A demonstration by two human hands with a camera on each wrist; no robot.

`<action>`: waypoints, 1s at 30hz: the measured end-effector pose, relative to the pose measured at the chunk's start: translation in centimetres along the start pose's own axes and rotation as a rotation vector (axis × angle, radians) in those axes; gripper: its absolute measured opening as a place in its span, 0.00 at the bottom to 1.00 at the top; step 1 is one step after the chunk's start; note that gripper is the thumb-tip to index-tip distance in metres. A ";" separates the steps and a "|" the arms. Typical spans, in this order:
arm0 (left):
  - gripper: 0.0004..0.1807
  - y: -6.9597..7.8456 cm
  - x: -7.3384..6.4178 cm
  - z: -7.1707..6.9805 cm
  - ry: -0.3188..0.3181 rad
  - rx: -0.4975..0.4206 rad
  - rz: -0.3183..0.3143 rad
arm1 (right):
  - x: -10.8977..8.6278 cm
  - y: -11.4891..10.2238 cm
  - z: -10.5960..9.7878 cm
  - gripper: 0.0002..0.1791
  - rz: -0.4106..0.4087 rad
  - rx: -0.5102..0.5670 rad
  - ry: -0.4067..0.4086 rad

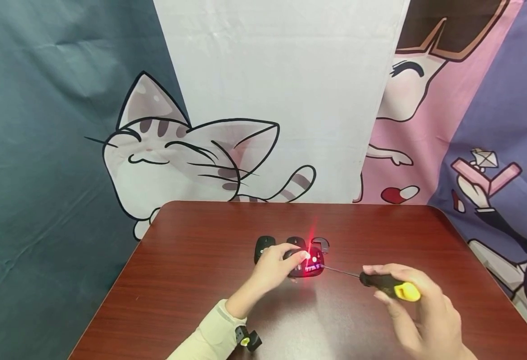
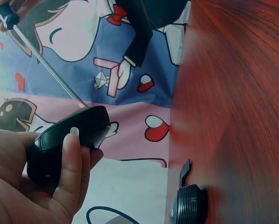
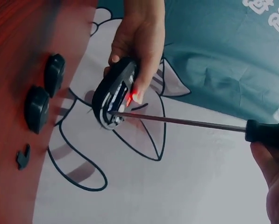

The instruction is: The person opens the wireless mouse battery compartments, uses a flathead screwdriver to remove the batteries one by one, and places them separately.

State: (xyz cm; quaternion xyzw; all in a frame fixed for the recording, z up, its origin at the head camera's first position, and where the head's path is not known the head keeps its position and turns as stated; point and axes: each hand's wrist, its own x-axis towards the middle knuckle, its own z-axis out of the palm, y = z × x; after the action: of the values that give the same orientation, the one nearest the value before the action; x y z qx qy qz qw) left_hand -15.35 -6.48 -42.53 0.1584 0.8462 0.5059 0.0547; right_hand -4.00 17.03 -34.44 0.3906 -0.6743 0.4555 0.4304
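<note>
My left hand (image 1: pixel 272 267) grips a black computer mouse (image 1: pixel 312 270) above the table, its underside turned up and a red light glowing from it. In the right wrist view, a long recess (image 3: pixel 117 97) lies uncovered on that underside. My right hand (image 1: pixel 441 312) holds a screwdriver (image 1: pixel 382 283) by its black and yellow handle. The metal shaft (image 3: pixel 186 122) reaches across to the mouse, with the tip right at the end of the recess. In the left wrist view, fingers wrap the mouse body (image 2: pixel 78 128) and the shaft comes down from the upper left.
Two more black mice (image 1: pixel 264 246) (image 3: pixel 37 108) sit on the brown table (image 1: pixel 191 280) behind the left hand. Beside them lies a small dark curved cover (image 1: pixel 323 244) with a notch. A cartoon-printed curtain (image 1: pixel 268 75) hangs behind the table's far edge.
</note>
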 end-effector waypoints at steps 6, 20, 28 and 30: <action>0.25 0.1 0.3 -0.5 -0.006 -0.093 0.014 | 0.1 1.4 -1.1 0.22 0.088 0.334 0.152; 0.18 0.2 0.5 -1.0 -0.032 -0.296 -0.023 | -2.2 5.2 -3.5 0.20 0.191 0.942 0.426; 0.18 0.3 0.6 -0.9 -0.038 -0.337 -0.018 | -4.2 7.3 -4.3 0.18 0.255 1.100 0.509; 0.18 0.4 0.5 -1.0 -0.040 -0.339 -0.019 | -4.8 7.8 -4.4 0.18 0.301 1.124 0.545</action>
State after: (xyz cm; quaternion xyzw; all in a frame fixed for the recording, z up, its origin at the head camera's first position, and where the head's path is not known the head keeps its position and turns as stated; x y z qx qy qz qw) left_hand -16.01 -6.94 -41.69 0.1490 0.7488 0.6377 0.1022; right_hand -8.60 24.00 -40.17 0.3278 -0.2464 0.8778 0.2474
